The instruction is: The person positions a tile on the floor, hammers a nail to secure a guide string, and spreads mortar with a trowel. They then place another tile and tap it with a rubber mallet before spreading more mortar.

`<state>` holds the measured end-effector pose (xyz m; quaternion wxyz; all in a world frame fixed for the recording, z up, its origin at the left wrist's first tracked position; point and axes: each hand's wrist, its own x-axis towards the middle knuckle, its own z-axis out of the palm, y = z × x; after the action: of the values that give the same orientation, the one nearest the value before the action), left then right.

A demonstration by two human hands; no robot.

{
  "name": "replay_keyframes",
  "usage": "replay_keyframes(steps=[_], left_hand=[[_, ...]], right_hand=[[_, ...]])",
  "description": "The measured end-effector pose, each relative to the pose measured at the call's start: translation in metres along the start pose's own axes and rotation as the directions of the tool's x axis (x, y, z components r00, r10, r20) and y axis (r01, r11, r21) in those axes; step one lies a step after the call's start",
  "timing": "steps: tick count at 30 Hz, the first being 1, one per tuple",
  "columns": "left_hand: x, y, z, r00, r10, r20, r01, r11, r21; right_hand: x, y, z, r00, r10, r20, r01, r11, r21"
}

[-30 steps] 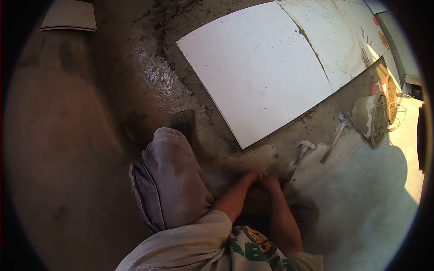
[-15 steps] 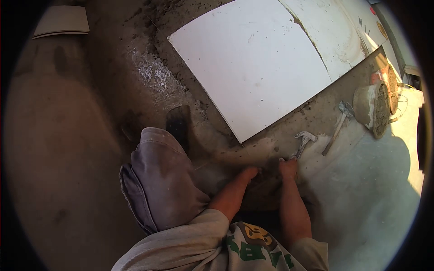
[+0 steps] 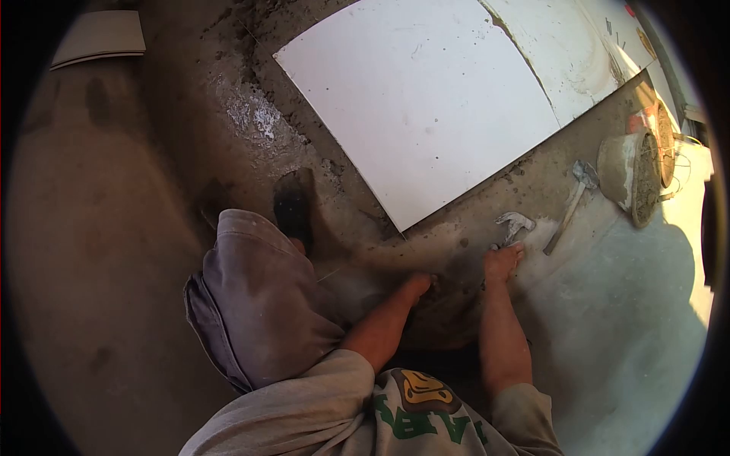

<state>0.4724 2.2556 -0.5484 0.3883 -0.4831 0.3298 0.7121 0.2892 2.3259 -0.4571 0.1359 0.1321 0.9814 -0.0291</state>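
Observation:
My right hand (image 3: 503,263) is at the mortar-smeared claw hammer (image 3: 515,221) on the floor, its fingers closed over the handle just below the head. Most of that handle is hidden under the hand. To the left, my left hand (image 3: 419,286) is low over the dirty floor with its fingers curled in. What it holds, if anything, is too dark and small to make out. A second hammer, a mallet with a pale handle (image 3: 565,219), lies to the right of my right hand. The near corner of a large white tile (image 3: 403,144) points toward my hands.
Beyond the mallet, a mortar-crusted bucket (image 3: 620,171) lies tipped, with a reddish bucket (image 3: 663,144) behind it. Another laid slab (image 3: 555,61) adjoins the white tile. Stacked tiles (image 3: 99,34) are at the far left. My knee (image 3: 262,289) is at the left.
My right hand has moved forward and right, up along the claw hammer's handle toward its head. My left hand has barely moved. The view has shifted slightly.

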Motion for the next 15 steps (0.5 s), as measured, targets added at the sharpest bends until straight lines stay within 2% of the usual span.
replay_keyframes(steps=[1, 2, 4, 8, 10, 13, 14, 15], left_hand=[[-0.016, 0.009, 0.002, 0.999, -0.044, 0.006, 0.044, 0.993, -0.107], [-0.034, 0.022, 0.002, 0.996, -0.087, 0.015, 0.088, 0.973, -0.212], [-0.027, 0.02, 0.001, 0.997, -0.07, 0.022, 0.073, 0.977, -0.199], [-0.034, 0.021, 0.001, 0.999, -0.05, 0.015, 0.052, 0.973, -0.225], [-0.026, 0.014, 0.0, 0.999, -0.039, 0.009, 0.04, 0.977, -0.21], [-0.017, 0.009, 0.001, 1.0, -0.021, 0.007, 0.022, 0.98, -0.195], [-0.017, 0.008, 0.0, 1.0, -0.018, 0.01, 0.02, 0.981, -0.194], [-0.017, 0.008, -0.001, 1.0, -0.018, 0.007, 0.019, 0.98, -0.197]], right_hand=[[0.006, 0.008, 0.008, 0.997, -0.019, -0.077, 0.019, 1.0, -0.009], [0.016, 0.019, 0.016, 0.997, -0.018, -0.075, 0.017, 1.0, -0.011], [0.039, 0.044, 0.031, 0.981, -0.129, 0.144, 0.139, 0.988, -0.063], [0.048, 0.053, 0.032, 0.967, -0.235, 0.101, 0.234, 0.972, 0.022], [0.054, 0.053, 0.03, 0.952, -0.255, 0.168, 0.252, 0.967, 0.042], [0.066, 0.07, 0.047, 0.965, -0.248, 0.081, 0.24, 0.965, 0.105], [0.068, 0.068, 0.044, 0.964, -0.253, 0.084, 0.244, 0.964, 0.107], [0.07, 0.068, 0.039, 0.971, -0.197, 0.137, 0.177, 0.973, 0.149]])
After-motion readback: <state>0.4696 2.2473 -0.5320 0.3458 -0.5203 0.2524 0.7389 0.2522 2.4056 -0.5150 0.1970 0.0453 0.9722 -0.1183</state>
